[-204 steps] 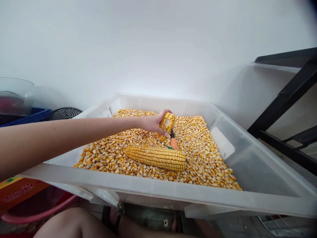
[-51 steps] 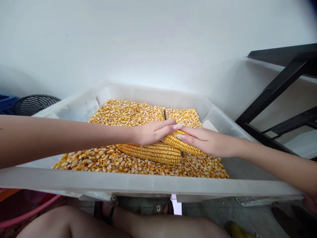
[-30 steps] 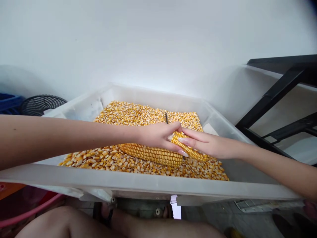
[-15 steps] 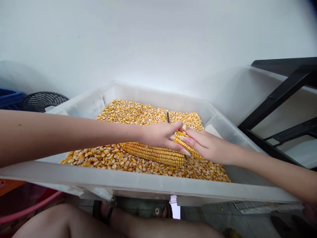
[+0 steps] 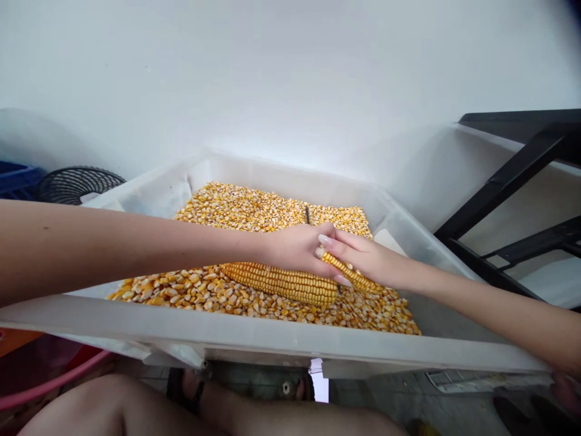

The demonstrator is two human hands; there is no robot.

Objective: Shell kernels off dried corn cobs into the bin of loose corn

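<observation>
Both hands meet over a bed of loose corn kernels in a translucent plastic bin. My left hand is closed round the left end of an ear of corn. Over the upper side of that ear, my right hand is closed, its fingertips touching my left hand near the ear's end. The ear slants down to the right, partly hidden by the fingers. A second ear of corn lies on the kernels just below my left wrist. Behind the hands a thin dark rod sticks up from the kernels.
A black frame stands right of the bin. At the left are a black wire basket and a blue crate. A pink-rimmed tub sits at lower left. A white wall rises behind; my legs are below the bin.
My right hand's fingers have shifted left and up along the held ear, toward my left hand. More of the ear's lower right part shows. The second ear stays put.
</observation>
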